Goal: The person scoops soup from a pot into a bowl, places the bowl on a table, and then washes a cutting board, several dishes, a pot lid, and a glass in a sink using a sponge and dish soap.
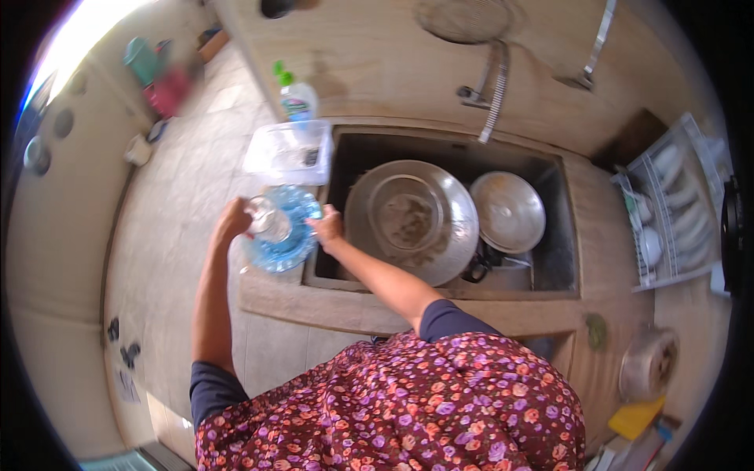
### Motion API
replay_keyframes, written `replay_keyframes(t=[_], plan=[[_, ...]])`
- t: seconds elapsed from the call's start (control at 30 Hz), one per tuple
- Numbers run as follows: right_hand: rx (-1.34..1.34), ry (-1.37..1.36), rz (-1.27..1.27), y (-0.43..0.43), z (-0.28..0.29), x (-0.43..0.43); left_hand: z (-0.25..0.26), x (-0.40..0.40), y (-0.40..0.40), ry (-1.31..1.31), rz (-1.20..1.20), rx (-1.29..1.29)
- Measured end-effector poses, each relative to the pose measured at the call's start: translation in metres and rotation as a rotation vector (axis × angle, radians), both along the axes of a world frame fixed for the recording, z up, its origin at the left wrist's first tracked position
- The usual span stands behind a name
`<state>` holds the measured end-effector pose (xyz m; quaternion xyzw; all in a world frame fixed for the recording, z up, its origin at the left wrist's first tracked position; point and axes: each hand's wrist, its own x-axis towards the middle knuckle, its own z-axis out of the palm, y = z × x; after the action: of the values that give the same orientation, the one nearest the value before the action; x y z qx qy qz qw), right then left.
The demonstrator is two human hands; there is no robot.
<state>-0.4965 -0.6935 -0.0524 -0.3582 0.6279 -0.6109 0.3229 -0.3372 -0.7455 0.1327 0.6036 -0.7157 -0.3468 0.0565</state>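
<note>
My left hand (235, 218) is closed around a clear, shiny vessel (268, 220), perhaps glass or thin plastic, tilted over a blue translucent dish with a wavy rim (294, 250). The fingers of my right hand (327, 226) pinch the right rim of that blue dish, beside the sink's left edge. Just behind the dish stands a clear plastic tub (256, 154) with something dark inside. In the sink (439, 289) lie a large round metal pan (459, 224) and a smaller metal bowl (508, 212).
A soap bottle with a green cap (299, 101) stands behind the tub. The faucet (492, 97) hangs over the sink's back. To the right are a white dish rack (665, 235) with plates, a metal pot (642, 362), a green scrubber (596, 331) and a yellow cloth or sponge (636, 418).
</note>
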Motion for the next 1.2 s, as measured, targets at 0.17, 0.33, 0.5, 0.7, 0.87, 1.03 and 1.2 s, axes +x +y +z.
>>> replay_keyframes(t=[0.17, 0.33, 0.5, 0.7, 0.87, 1.03, 1.2], plan=[[0.151, -0.297, 0.324, 0.04, 0.043, -0.043, -0.021, 0.004, -0.006, 0.058, 0.048, 0.106], [0.101, 0.103, 0.041, 0.107, 0.047, -0.174, -0.033, 0.011, -0.007, -0.031, 0.027, 0.009], [0.458, 0.652, -0.868, 0.218, -0.046, -0.391, -0.019, 0.005, 0.0, -0.272, -0.045, -0.058], [0.809, 0.968, -0.942, 0.262, -0.065, -0.514, 0.027, -0.116, 0.044, -0.361, -0.129, -0.804], [0.579, 0.309, -0.63, 0.247, -0.058, -0.544, -0.03, -0.234, 0.074, 0.308, -0.224, -0.46], [0.166, -0.006, -0.605, 0.264, -0.06, -0.559, -0.108, -0.355, 0.123, 0.841, -0.151, 0.188], [0.008, -0.123, -0.631, 0.294, -0.037, -0.547, -0.161, -0.437, 0.165, 0.753, -0.127, 0.458]])
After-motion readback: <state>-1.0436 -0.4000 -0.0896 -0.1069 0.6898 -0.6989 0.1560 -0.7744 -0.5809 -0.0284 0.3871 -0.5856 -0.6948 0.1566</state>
